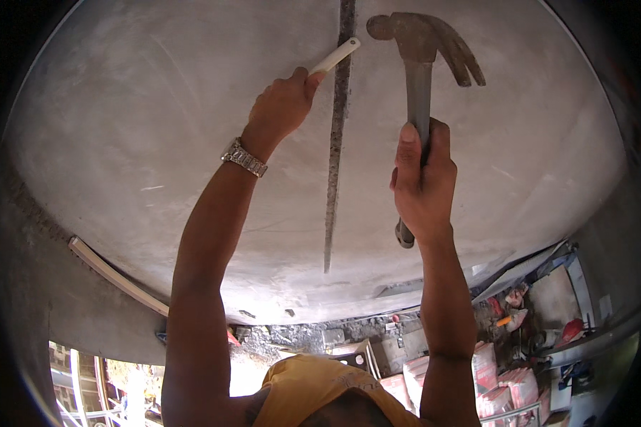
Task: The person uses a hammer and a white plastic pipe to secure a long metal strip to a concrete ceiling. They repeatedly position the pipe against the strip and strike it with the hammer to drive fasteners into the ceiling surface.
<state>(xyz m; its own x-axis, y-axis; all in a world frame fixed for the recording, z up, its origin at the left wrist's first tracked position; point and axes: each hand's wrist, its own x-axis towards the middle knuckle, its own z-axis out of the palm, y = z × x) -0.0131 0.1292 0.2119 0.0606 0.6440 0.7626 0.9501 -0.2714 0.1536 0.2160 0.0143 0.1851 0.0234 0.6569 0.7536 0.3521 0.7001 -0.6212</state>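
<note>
A claw hammer [419, 85] is upright in my right hand [429, 188], its head raised and its claw toward the right. My fingers wrap its grey handle, with the thumb along it and the butt showing below. My left hand [281, 107], with a metal watch [245, 158] on its wrist, is closed around a narrow cream-coloured bar [337, 57] with a small hole near its end. The bar's end overlaps a dark, rough groove [335, 142] running down a grey concrete surface [192, 92]; I cannot tell whether they touch. The hammer head is apart from the bar, to its right.
Along the lower left edge of the concrete lies a long pale strip [117, 275]. Rubble [285, 336] shows below the surface. Stacked red-and-white sacks [518, 388] and mixed clutter fill the lower right. A bright opening [132, 395] is at lower left.
</note>
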